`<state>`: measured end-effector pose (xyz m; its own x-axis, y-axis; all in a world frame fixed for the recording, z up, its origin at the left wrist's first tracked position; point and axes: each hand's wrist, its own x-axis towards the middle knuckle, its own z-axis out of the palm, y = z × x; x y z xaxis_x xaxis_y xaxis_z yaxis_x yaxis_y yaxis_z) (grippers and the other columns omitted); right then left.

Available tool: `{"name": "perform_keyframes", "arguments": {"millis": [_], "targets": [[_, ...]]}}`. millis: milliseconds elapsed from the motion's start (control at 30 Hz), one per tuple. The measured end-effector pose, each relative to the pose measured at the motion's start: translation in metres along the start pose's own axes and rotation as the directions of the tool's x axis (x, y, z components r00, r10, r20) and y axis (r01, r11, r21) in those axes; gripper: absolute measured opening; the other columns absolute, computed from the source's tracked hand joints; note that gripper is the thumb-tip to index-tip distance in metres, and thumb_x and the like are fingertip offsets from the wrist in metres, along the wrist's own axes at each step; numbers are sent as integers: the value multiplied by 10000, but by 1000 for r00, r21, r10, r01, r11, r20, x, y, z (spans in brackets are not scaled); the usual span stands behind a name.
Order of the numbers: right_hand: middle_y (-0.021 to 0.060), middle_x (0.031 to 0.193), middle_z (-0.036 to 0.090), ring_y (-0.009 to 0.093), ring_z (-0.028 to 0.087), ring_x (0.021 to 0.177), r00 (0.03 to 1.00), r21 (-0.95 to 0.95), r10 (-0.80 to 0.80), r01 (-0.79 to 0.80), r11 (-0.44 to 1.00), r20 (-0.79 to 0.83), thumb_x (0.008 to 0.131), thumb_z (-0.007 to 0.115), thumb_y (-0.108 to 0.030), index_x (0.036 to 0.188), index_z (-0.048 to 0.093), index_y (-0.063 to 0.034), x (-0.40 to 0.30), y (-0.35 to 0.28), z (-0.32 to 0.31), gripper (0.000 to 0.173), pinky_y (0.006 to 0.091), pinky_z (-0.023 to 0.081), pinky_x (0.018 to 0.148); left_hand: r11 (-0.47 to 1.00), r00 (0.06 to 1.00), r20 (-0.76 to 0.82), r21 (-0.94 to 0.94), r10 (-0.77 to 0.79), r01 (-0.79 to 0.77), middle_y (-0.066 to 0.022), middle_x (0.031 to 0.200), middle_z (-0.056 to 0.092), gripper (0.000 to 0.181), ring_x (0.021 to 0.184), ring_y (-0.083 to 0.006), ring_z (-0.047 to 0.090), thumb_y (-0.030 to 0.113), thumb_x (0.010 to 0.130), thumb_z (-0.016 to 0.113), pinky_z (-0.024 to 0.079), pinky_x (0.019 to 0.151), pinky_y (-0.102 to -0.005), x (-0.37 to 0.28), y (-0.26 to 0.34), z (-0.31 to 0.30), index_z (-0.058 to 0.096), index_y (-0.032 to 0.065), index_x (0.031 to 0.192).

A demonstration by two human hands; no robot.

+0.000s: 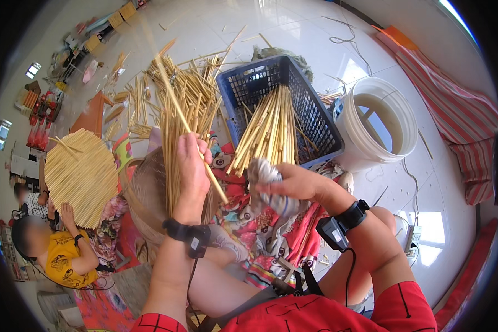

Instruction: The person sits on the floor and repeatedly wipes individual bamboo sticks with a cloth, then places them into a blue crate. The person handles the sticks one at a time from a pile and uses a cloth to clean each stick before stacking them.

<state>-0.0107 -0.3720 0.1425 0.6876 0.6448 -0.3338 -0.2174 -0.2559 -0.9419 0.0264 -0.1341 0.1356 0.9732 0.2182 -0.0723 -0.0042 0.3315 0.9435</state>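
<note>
My left hand (193,159) grips one long peeled stalk (178,110), its lower end pointing down to the right and its upper end blurred. In my right hand (292,182) is a bunched, pale striped cloth (269,186), blurred and apart from the stalk's lower end. Just beyond the cloth, a bundle of similar stalks (269,128) leans in a blue plastic crate (338,145). More upright stalks (170,174) stand behind my left hand, by a woven basket (147,191). Black straps with small devices are on both my wrists.
A white bucket (411,141) of liquid stands right of the crate. Loose stalks (191,70) lie on the tiled floor beyond. At left, a person in yellow (70,257) holds a panel of joined stalks (83,178). A power strip (415,240) lies at right; patterned cloth covers the floor before me.
</note>
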Motion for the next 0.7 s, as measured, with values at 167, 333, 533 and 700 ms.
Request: {"name": "perform_keyframes", "arguments": {"millis": [167,333,533,700], "targets": [[3,898,628,76,568,835,929,461,18,167,872,-370,968,615,-279,1064,621,-31,10,1,2,266,271,479,755,984,956,282,176,-75,25,30,715,441,178,527,-41,396,251,1058,389,325,448,-173,-31,-24,19,475,101,1096],[2,949,638,87,581,822,896,464,-103,319,826,-433,942,652,-302,1115,620,-34,14,6,21,320,271,494,734,820,863,503,516,-53,-250,-104,846,586,153,632,-225,571,130,999,486,465,569,-318,-55,-42,30,488,45,1126],[25,906,650,114,607,754,754,538,19,450,713,-656,927,643,-229,1067,621,-37,17,19,1,238,261,496,665,551,769,639,634,21,-542,-212,858,643,195,782,-427,627,148,969,520,495,663,-456,-53,-36,25,509,60,1142],[27,831,608,128,586,698,636,525,74,559,641,-768,954,620,-288,1017,569,-66,-1,12,-46,236,306,516,621,184,735,676,718,45,-671,-151,741,644,170,689,-370,641,221,977,523,479,588,-461,-45,-20,4,545,107,1100]]}}
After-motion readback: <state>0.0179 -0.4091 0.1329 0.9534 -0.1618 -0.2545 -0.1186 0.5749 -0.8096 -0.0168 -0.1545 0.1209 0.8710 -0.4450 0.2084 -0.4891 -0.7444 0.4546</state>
